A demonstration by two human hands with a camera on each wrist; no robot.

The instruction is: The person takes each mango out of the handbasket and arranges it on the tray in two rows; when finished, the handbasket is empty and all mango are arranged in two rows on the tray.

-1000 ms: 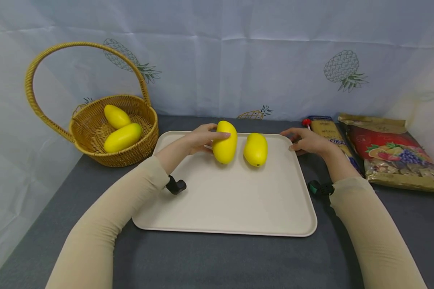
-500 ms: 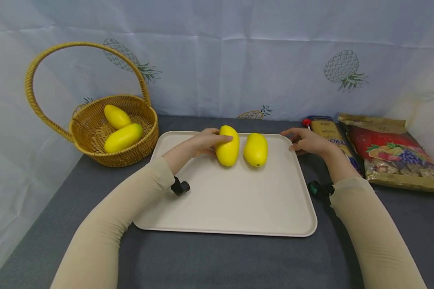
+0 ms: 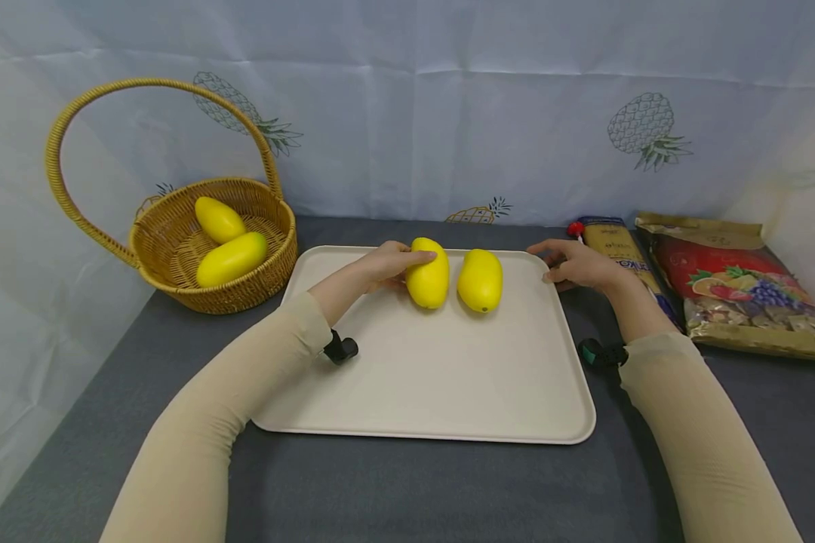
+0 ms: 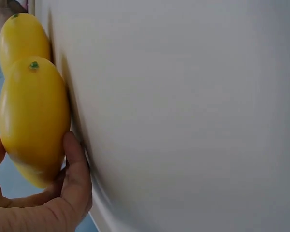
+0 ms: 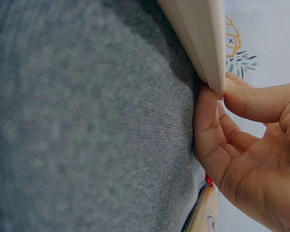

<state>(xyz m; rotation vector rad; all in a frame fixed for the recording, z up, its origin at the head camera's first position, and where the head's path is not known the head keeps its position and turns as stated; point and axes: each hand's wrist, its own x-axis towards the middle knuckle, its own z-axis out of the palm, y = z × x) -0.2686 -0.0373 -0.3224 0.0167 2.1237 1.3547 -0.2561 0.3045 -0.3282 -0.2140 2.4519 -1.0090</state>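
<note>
The person's left hand point(image 3: 387, 263) has carried a glossy yellow, mango-shaped fruit point(image 3: 429, 283) slightly rightward and lower within the last second, closing in on a second plump, smooth yellow fruit point(image 3: 480, 281); to my eye, that leaves the two nearly lined up, a narrow gap showing between them in the head view. The hand's thumb and fingers still grasp the first fruit, at upper middle of the frame, over a flat, cream, rectangular tray point(image 3: 441, 377); I can't tell whether it bears fully on the surface. Its long axis runs up and down the head view, top tipped faintly left; in the left wrist view, the green-nubbed end points to the top of the frame, its other end into the hand at lower left. Right of centre, the right hand point(image 3: 573, 265) hasn't shifted: it pinches the tray's far corner, thumb above, fingers beneath.
</note>
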